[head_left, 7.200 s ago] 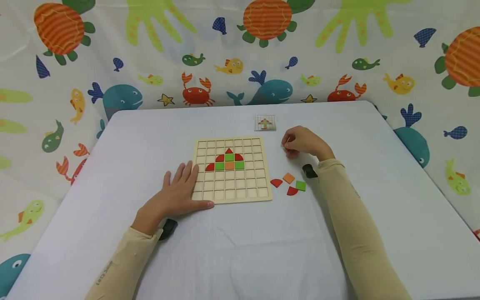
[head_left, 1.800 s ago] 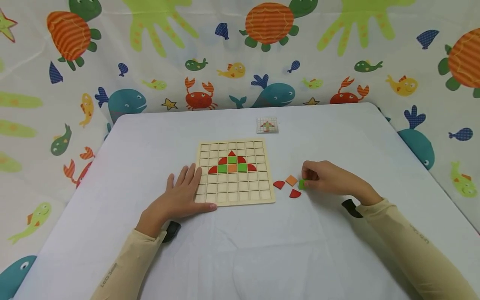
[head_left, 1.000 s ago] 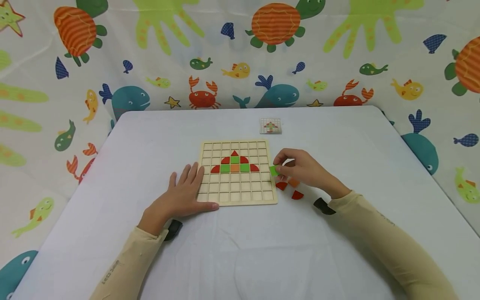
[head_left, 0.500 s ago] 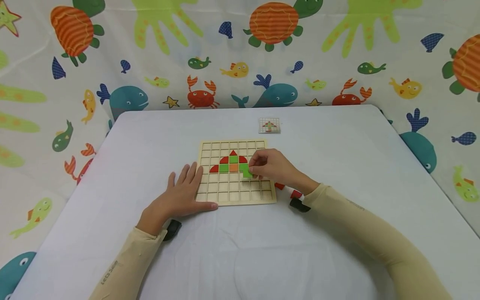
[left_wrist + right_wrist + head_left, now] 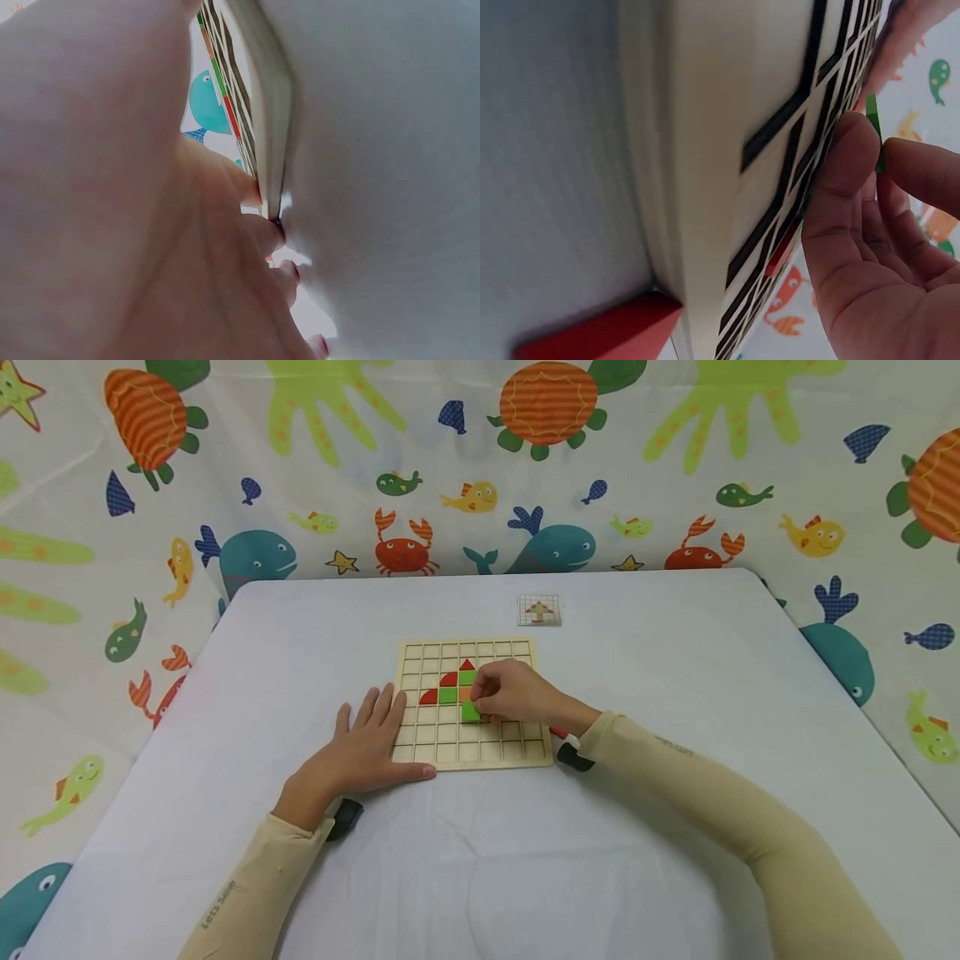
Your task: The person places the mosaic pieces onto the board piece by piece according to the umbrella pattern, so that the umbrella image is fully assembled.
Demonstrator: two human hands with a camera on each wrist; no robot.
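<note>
A wooden grid board (image 5: pixel 427 752) lies mid-table. Red and green tiles, with an orange one partly covered, form a stepped shape on it. My right hand (image 5: pixel 517 693) pinches a green square tile (image 5: pixel 469 713) over the cell just below the orange tile (image 5: pixel 465 694). The right wrist view shows that green tile (image 5: pixel 874 129) edge-on between thumb and fingertip, above the grid. My right hand hides the shape's right side. At the board's left edge my left hand (image 5: pixel 352 756) lies with fingers spread, its thumb along the near edge and fingertips against the board's side.
A small pattern card (image 5: pixel 538 609) lies beyond the board. A loose red piece (image 5: pixel 604 330) sits beside the board's right edge, mostly hidden in the head view by the right wrist. A sea-animal curtain (image 5: pixel 330 468) hangs behind the table.
My right hand set another red tile at the shape's right end, picked up the green square tile from the table, and carried it left over the board. The left hand stays in place.
</note>
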